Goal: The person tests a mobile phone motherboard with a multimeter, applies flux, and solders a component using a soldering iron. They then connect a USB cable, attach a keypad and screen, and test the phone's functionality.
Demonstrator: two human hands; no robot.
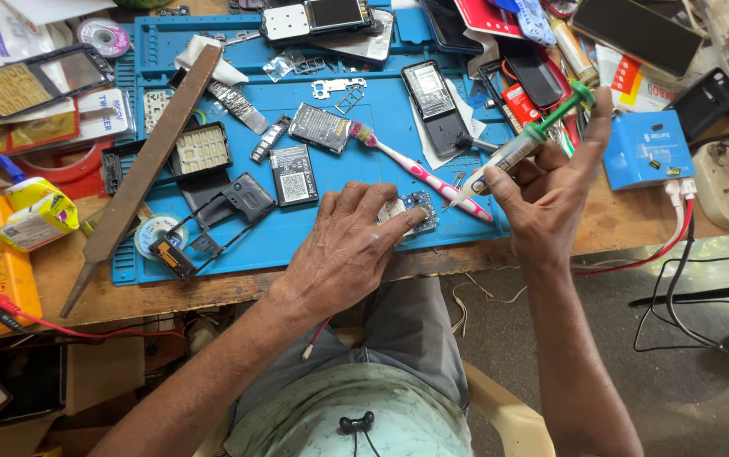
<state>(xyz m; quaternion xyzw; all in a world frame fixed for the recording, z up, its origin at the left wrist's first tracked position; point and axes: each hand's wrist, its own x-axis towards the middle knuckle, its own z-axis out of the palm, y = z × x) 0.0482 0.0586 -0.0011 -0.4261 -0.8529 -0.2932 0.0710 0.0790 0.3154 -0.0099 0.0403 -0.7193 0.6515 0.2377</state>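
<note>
Two hands at work: small circuit board (415, 209) is pinned on blue mat (364, 165) by left hand (343, 250) fingertips. Syringe (521, 145) is gripped in right hand (551, 190), thumb on its green plunger.

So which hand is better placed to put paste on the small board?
Probably the right hand: it holds the syringe, tip aimed near the circuit board. The left hand is pinning that board to the blue mat.

One head-worn camera looks steeply down — close over the blue mat (356, 161) and workbench (212, 292); far edges perhaps cropped.
</note>
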